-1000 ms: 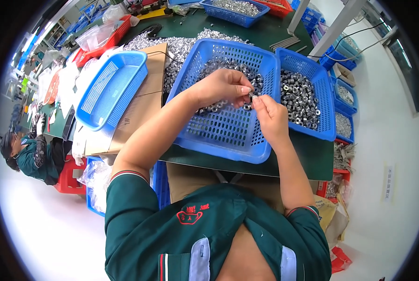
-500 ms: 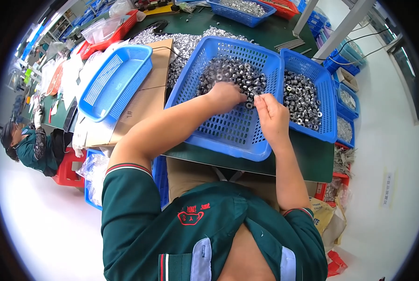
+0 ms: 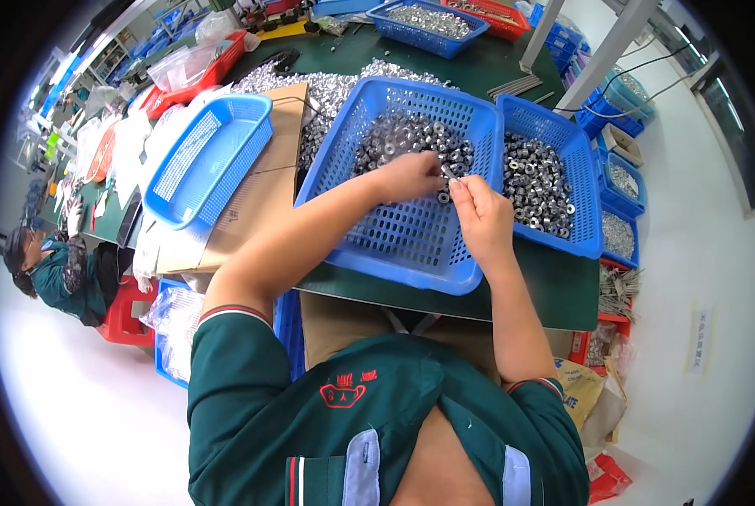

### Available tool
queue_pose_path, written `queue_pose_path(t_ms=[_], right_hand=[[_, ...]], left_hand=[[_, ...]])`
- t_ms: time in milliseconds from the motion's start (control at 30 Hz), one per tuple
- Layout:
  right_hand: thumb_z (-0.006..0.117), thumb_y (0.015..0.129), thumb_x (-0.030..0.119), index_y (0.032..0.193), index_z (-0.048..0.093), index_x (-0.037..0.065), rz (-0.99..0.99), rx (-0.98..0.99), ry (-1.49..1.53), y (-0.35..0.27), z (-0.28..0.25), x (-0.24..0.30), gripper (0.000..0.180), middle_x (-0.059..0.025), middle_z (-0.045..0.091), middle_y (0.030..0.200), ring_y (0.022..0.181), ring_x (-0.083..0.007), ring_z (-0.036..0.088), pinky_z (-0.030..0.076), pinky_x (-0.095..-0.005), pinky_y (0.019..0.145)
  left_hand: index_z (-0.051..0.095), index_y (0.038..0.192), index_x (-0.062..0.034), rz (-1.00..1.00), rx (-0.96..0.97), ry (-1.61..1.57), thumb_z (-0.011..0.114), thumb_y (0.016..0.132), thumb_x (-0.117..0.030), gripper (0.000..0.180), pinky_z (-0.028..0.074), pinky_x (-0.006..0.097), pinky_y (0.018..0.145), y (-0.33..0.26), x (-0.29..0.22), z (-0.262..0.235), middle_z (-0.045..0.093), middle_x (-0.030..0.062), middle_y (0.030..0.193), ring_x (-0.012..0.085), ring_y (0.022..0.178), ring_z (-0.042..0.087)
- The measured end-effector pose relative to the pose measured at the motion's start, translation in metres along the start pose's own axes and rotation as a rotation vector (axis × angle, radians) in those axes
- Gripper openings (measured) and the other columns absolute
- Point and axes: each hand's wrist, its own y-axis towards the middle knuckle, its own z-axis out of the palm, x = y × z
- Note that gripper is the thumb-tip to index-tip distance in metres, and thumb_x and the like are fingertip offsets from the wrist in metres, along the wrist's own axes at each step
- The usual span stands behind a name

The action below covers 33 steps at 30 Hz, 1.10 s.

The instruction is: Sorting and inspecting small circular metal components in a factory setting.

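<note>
Small silvery metal rings [image 3: 455, 153], short and thick with a hole through the middle, are heaped in the far part of a blue slotted basket [image 3: 394, 244] before me. My left hand [image 3: 408, 176] hangs over the heap with its fingers curled together; what they hold, if anything, is hidden. Beside it, above the basket's right side, my right hand [image 3: 483, 218] pinches a small metal ring [image 3: 451, 180] between thumb and forefinger. The fingertips of both hands are close together. More such rings [image 3: 536, 187] fill a second blue basket [image 3: 592, 202] standing against the first on the right.
A lighter blue basket [image 3: 213, 160] rests on cardboard [image 3: 268, 181] at the left. Loose silvery parts [image 3: 331, 88] cover the green table [image 3: 394, 46] behind. Metal rods [image 3: 515, 85] lie at the far right. Another person [image 3: 61, 270] sits at the far left.
My left hand has moved slightly right, toward my right fingertips. My right hand has shifted a little left and down. The whole view has tilted slightly.
</note>
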Motion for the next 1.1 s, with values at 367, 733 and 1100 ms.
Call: queue_pose_path(t_ms=[367, 733, 1100], right_hand=[[0.057, 0.091, 0.021, 0.083, 0.059, 0.003, 0.117, -0.003, 0.07, 0.0, -0.005, 0.005, 0.02, -0.0115, 0.055, 0.057, 0.05, -0.0248, 0.056, 0.041, -0.0339, 0.049], [0.059, 0.09, 0.02, 0.083, 0.06, 0.004, 0.066, 0.013, 0.058, 0.002, -0.005, 0.004, 0.018, -0.0121, 0.058, 0.062, 0.053, -0.0262, 0.058, 0.043, -0.0341, 0.05], [0.06, 0.087, 0.017, 0.075, 0.053, 0.005, -0.059, 0.017, -0.118, 0.001, -0.002, 0.004, 0.018, -0.0131, 0.057, 0.062, 0.055, -0.0321, 0.058, 0.042, -0.0407, 0.048]], left_hand=[[0.059, 0.108, -0.0006, -0.097, 0.152, -1.297, 0.053, 0.092, -0.008, 0.019, 0.04, 0.022, 0.067, -0.019, -0.025, -0.034, 0.059, 0.0034, 0.088, 0.0092, 0.073, 0.049], [0.057, 0.1, -0.0049, -0.059, 0.236, -1.325, 0.059, 0.088, -0.008, 0.012, 0.04, 0.022, 0.064, -0.021, -0.027, -0.034, 0.057, 0.001, 0.085, 0.0092, 0.07, 0.05], [0.058, 0.097, -0.0016, -0.069, 0.133, -1.037, 0.055, 0.095, -0.023, 0.021, 0.035, 0.019, 0.054, -0.024, -0.027, -0.028, 0.056, 0.0019, 0.075, 0.006, 0.061, 0.045]])
